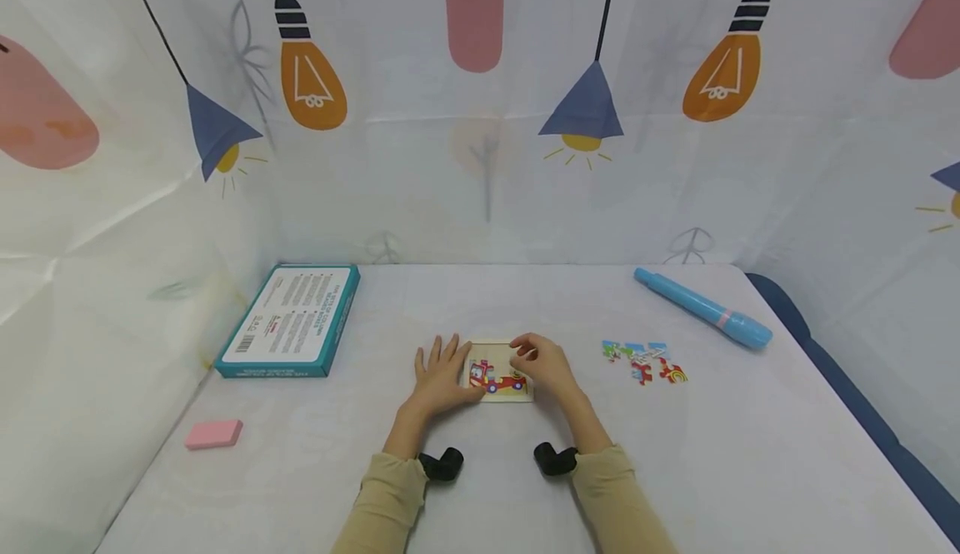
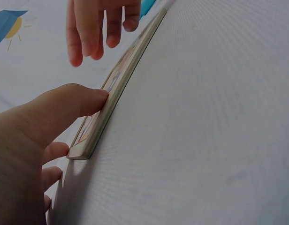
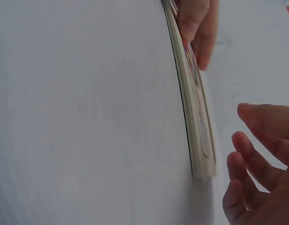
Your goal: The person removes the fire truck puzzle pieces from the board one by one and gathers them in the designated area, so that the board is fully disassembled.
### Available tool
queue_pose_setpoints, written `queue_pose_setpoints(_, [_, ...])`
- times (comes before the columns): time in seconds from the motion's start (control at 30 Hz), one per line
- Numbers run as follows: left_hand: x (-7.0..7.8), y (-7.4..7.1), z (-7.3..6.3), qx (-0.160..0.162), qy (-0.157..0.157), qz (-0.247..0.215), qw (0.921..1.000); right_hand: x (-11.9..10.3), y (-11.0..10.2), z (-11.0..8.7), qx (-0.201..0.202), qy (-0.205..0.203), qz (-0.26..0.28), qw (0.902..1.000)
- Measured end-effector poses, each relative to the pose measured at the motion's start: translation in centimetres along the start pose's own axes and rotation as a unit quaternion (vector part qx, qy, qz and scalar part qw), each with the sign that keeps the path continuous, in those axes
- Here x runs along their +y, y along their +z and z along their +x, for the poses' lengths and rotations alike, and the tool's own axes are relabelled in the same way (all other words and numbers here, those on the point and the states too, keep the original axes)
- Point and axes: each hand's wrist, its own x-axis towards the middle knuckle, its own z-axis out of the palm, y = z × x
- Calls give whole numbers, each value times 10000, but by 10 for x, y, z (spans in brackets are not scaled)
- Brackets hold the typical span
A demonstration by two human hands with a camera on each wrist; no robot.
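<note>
Puzzle tray (image 1: 491, 351) lies flat mid-table (image 1: 300, 471), picture side up, well in from the left and right edges. Your left grip (image 1: 440, 383) is spread: thumb straight and pressed on the tray's near rim, fingers fanned out past its left side, likely to stop it sliding. Your right grip (image 1: 550, 364) hangs above the tray's right part, fingers loosely curved, thumb apart, pinching nothing that either wrist view shows; probably raised so it doesn't knock the fitted pieces.

Loose puzzle pieces (image 1: 641, 368) lie flat between the tray and the table's right edge, seemingly laid out there for easy right-side reach. Some touch or nearly touch; can't get a sure count.

Containers: the tray is shallow with a raised rim. Red vehicle pieces (image 1: 497, 381) fill its lower part, bare backing shows above; the bit under your right grip is hidden. Teal box (image 1: 288, 314) sits by the table's far left corner, printed panel up, looks closed, contents can't be told.

Parked out of the way, by the look: pink eraser (image 1: 213, 435) near the left edge, nearer you than the box; blue marker (image 1: 701, 307) angled near the far right corner.
</note>
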Motion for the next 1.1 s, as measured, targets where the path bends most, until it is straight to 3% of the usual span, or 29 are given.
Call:
queue_pose_setpoints(0.2, [-1,0,2,2,46,88,10000,-17,19,2,-466,-640,-935,9925])
queue_pose_setpoints(0.37, [0,-1,2,32,116,79,9999,-24,28,2,-449,-931,-1764,9789])
queue_pose_setpoints(0.47, [0,-2,2,39,126,102,9999,-26,29,2,-407,-897,-1894,9769])
queue_pose_setpoints(0.8, [-1,0,2,53,121,117,9998,-28,30,2,-458,-728,-673,9940])
queue_pose_setpoints(1.1, [-1,0,1,57,41,88,9999,-20,15,3,-58,-250,346,9991])
